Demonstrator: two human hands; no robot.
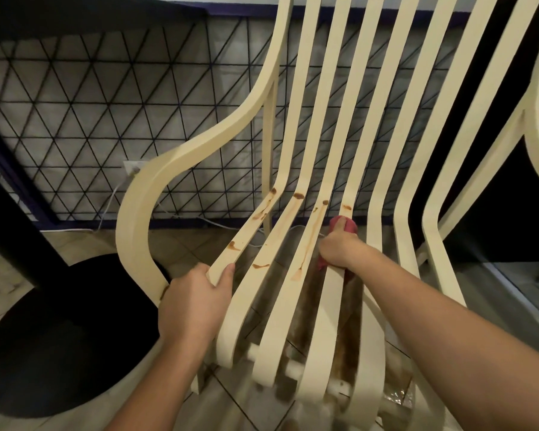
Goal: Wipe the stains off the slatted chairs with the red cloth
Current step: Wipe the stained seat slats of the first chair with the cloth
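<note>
Stains streak the cream slatted chair's (296,244) seat.
Right hand (339,248) grips the crumpled red cloth (344,225) on the fourth slat; left hand (193,301) clasps the outermost slat. Best to press firmly along each slat's length.

no readable text, no labels, no brands, no numbers, no signs anywhere

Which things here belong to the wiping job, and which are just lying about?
Job: cream slatted chair; brown stains on its seat slats; red cloth gripped by right hand; left hand holding the leftmost slat.
Lying about: black round table base; black wire mesh panel; white cable.
</note>
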